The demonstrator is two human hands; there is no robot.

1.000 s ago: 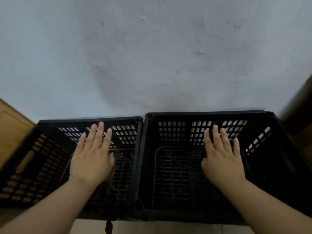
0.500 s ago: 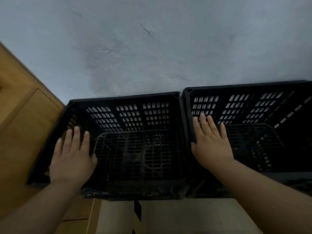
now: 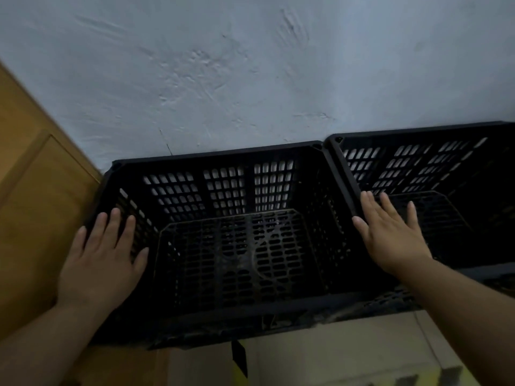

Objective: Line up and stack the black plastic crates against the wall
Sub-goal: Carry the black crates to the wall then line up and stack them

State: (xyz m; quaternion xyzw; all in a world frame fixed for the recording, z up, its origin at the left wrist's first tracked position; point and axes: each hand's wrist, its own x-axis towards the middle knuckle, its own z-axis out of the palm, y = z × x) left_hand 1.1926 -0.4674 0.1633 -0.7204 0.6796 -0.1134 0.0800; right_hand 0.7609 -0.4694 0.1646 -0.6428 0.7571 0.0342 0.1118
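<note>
Over the side rims of the left crate [image 3: 248,190], both hands lie flat, fingers spread, gripping nothing: left hand [image 3: 101,257] at the outer rim, right hand [image 3: 390,235] beside the right crate [image 3: 429,162]; contact is likely, though the view is dim. The 2 crates sit touching against the wall [image 3: 250,79]. Lining-up looks done; stacking needs a firm 2-handed rim grip.

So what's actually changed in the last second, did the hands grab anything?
Both hands moved left. The left hand went from above the middle of the left crate to its left side; the right hand from above the middle of the right crate to the rims where the two crates meet. Fingers stayed straight, gripping nothing. The crates stayed side by side against the wall.
</note>
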